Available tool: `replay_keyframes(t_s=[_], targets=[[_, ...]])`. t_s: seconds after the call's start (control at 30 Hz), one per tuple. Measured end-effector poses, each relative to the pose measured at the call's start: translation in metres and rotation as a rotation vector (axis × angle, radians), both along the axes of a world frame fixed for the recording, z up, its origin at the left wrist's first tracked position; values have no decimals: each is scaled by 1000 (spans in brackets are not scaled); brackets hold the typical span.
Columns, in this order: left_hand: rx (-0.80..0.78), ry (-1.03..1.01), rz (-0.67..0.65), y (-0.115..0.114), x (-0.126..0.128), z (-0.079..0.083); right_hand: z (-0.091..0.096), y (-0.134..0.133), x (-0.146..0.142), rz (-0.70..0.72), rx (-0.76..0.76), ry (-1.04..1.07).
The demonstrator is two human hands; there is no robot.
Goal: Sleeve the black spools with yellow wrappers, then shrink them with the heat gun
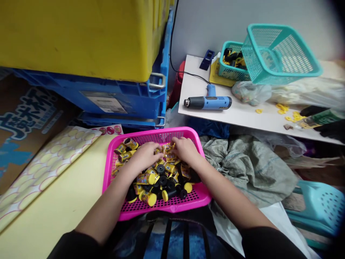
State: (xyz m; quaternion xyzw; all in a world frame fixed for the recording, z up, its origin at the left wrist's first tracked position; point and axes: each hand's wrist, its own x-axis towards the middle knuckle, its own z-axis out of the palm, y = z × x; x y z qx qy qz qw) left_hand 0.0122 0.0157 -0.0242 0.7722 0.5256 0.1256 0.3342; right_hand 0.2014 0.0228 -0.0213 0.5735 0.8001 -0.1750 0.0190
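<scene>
A pink plastic basket [198, 135] sits in front of me, heaped with small black and yellow cylinder pieces [151, 178], many in yellow printed wrappers. My left hand [147, 155] reaches into the left side of the heap, its fingers and thumb bent in around a yellow wrapped piece. From the right, my right hand [185, 149] curls its fingers on a shiny yellow printed wrapper [169, 153] between the two hands. The fingertips partly cover what they grip.
A heat gun [212, 102] lies on the white table [185, 84], with stacked turquoise baskets [285, 75] behind. Yellow [102, 39] and blue crates [129, 104] stand at the left, above a roll of printed sheet [54, 165]. Woven sacking [248, 165] and a turquoise stool [318, 201] are right.
</scene>
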Motion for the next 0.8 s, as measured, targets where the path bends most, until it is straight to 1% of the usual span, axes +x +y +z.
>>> replay_keyframes(t_s=[0.07, 0.13, 0.2, 0.23, 0.27, 0.3, 0.33, 0.4, 0.47, 0.5, 0.57, 0.67, 0.73, 0.8], targets=[[-29, -144, 136, 2, 1, 3, 0, 1, 5, -70, -123, 283], [-136, -299, 181, 4, 4, 4, 0, 3, 9, -150, -252, 610], [-236, -450, 198, 4, 7, 5, 0, 6, 13, -174, -308, 864], [-269, -517, 211, 4, 8, 4, 0, 7, 15, -167, -312, 954], [-287, -568, 229, 4, 9, 4, 1, 8, 16, -156, -304, 1002], [-287, -598, 252, 4, 9, 3, 1, 8, 17, -154, -282, 992], [-268, -600, 280, 4, 9, 2, 2, 7, 16, -158, -240, 916], [-193, -553, 341, 6, 8, -1, 1, 3, 10, -143, -106, 609], [-122, -530, 405, 8, 7, -4, 0, -5, -2, -75, 33, 244], [-109, -537, 424, 9, 7, -6, -1, -9, -9, -30, 78, 99], [-114, -564, 435, 10, 8, -8, -4, -14, -20, 47, 102, -68], [-124, -553, 423, 9, 8, -10, -6, -14, -26, 98, 46, -111], [-95, -516, 432, 8, 6, -9, -4, -8, -20, 62, 21, -78], [-78, -489, 421, 6, 3, -7, -2, -3, -10, 1, -15, 25]])
